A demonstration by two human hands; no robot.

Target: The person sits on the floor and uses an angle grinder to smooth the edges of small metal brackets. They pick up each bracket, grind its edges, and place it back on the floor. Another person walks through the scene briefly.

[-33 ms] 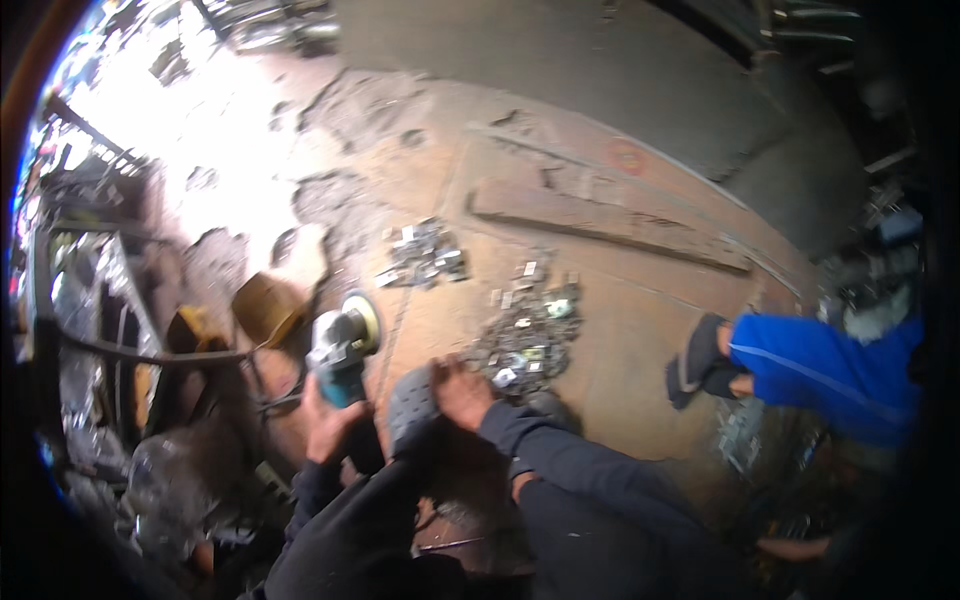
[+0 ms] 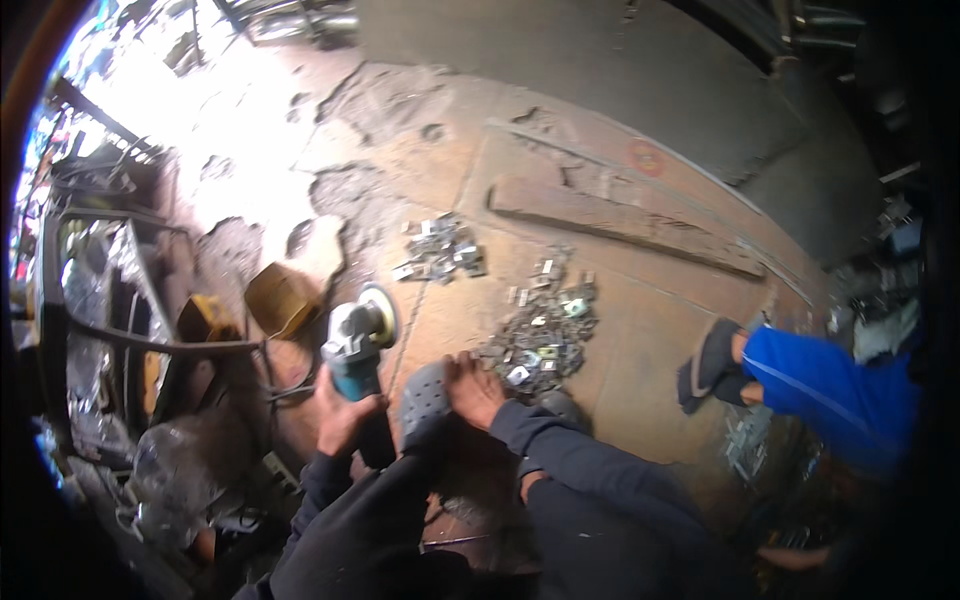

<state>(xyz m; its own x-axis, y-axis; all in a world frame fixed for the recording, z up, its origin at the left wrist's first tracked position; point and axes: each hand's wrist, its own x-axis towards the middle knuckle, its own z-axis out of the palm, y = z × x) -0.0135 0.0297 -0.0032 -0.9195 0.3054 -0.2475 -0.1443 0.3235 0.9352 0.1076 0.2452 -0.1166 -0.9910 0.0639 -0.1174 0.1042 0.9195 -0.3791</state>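
Observation:
My left hand [image 2: 340, 412] is wrapped round the body of an angle grinder [image 2: 354, 350], teal and grey with a dark rear end. Its round, pale disc [image 2: 379, 315] faces right, above the floor and apart from the small pieces. Beside the toe of my grey clog [image 2: 425, 400], my right hand [image 2: 473, 390] is low with its fingers bent downward. Whatever they pinch, if anything, is hidden beneath them. A pile of small metal parts [image 2: 540, 340] lies just beyond that hand, and a smaller heap of metal pieces [image 2: 438, 247] lies farther off.
A long wooden plank [image 2: 620, 225] lies across the floor beyond the piles. At left are a yellowish box [image 2: 282, 300], a dark metal frame [image 2: 150, 345] and clear plastic bags [image 2: 175, 465]. Another person's leg in blue [image 2: 825, 375] is at right.
The whole view has shifted slightly, so things sit a little farther right. Both hands and the grinder keep nearly the same places beside the clog.

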